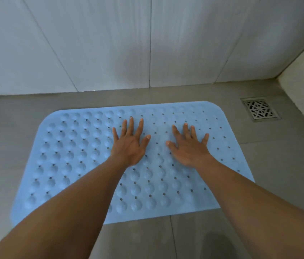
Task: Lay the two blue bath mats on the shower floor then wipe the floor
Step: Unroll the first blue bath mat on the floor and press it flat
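I saw the left hand (pixel 128 144) and right hand (pixel 189 146) spread flat, apart, on one blue bath mat (pixel 69 150) mid-floor. Bare floor (pixel 278 165) ringed it; the drain (pixel 260 109) sat at two o'clock.

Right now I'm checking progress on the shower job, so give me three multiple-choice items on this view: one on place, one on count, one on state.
1. Where is the drain relative to the mat?
A. under it
B. beyond its far right corner
C. at its near left corner

2. How many mats are in view?
A. one
B. two
C. three

3. How are the hands on the mat?
A. fists gripping an edge
B. flat, fingers spread
C. lifted clear of it

Answers:
1 B, the grate sits in bare floor by the right wall, apart from the mat.
2 A, only one blue mat shows.
3 B, the left hand and the right hand lie palm-down, side by side.
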### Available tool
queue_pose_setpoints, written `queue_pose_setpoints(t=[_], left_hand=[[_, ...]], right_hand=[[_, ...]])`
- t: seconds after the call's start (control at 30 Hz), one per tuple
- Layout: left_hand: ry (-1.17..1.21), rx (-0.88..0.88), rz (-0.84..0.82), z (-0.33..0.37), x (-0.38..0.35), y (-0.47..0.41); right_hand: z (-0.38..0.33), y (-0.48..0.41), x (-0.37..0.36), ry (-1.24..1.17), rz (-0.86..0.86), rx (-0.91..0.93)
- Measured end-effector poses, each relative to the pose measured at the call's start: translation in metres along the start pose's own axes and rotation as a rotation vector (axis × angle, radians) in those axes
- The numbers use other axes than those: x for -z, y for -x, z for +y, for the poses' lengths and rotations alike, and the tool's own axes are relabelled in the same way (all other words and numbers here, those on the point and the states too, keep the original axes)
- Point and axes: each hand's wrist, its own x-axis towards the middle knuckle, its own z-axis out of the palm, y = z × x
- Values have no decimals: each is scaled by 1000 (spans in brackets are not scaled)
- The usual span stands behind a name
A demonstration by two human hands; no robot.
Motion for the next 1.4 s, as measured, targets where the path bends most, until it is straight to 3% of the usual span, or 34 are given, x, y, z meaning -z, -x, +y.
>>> queue_pose_setpoints(t=[0.33,0.47,0.73,1.4], left_hand=[[-112,282,60,-137,5,115],[-102,298,49,-168,-1,139],[-99,312,105,-174,-9,140],[-148,308,78,-173,-9,139]], right_hand=[[-156,51,-69,47,104,241],[-189,58,-91,26,134,226],[-197,54,-102,50,229,147],[-194,55,-101,53,209,179]])
